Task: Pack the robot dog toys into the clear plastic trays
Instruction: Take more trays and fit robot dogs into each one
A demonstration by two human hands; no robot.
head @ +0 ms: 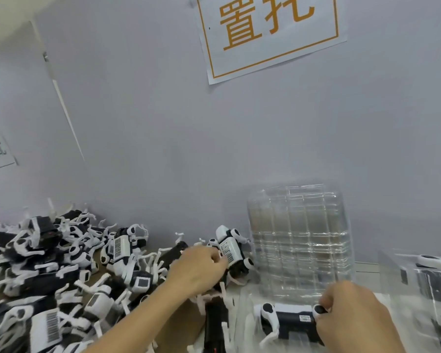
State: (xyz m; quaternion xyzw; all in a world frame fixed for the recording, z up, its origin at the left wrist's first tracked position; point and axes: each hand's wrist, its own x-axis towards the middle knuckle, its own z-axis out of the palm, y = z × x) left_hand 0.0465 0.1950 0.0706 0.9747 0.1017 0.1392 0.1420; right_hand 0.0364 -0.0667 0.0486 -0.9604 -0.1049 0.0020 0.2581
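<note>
A big heap of black-and-white robot dog toys (61, 271) covers the table's left half. My left hand (199, 268) reaches over the heap and curls its fingers round one dog (231, 248) that shows a white barcode label. My right hand (351, 312) grips the right end of another dog (285, 321), which lies in a clear plastic tray (247, 324) at the near edge. A stack of clear plastic trays (299, 240) leans upright against the wall, just behind my right hand.
At the far right lies a clear tray with a packed dog (428, 276) in it. A grey wall (163, 149) with a paper sign (267, 34) closes off the back. Brown tabletop (178, 324) shows between my arms.
</note>
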